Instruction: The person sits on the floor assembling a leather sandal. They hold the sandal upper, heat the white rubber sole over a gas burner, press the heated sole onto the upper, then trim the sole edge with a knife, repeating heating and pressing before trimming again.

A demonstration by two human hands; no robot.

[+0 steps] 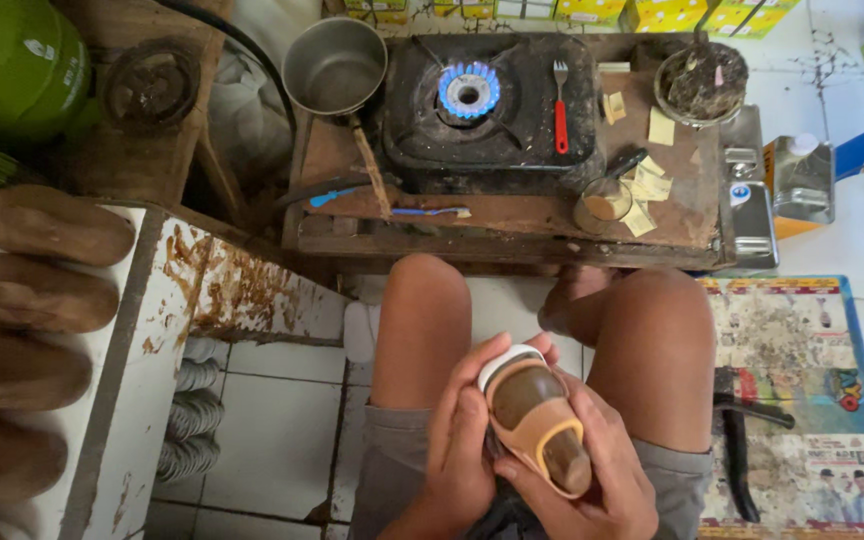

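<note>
The person sat low before a small wooden table (512, 225), knees apart, holding a shoe piece on a brown last (537, 415) over the lap, between the knees. The left hand (462, 450) cupped it from below and the side, fingers (482, 362) curled closed around the white-edged heel end, seemingly to keep it from turning. The right hand (592, 470) wrapped the other side, its fingers closed along the tan upper, thumb pressing the edge (probably to seat the material against the last). On the table a gas stove (482, 105) burned with a blue flame, likely kept near for warming. Beside the burner lay a red-handled fork (560, 105), with a metal pot (334, 68) at the left. Brown lasts (37, 290) lined a white shelf beside the person's left knee.
</note>
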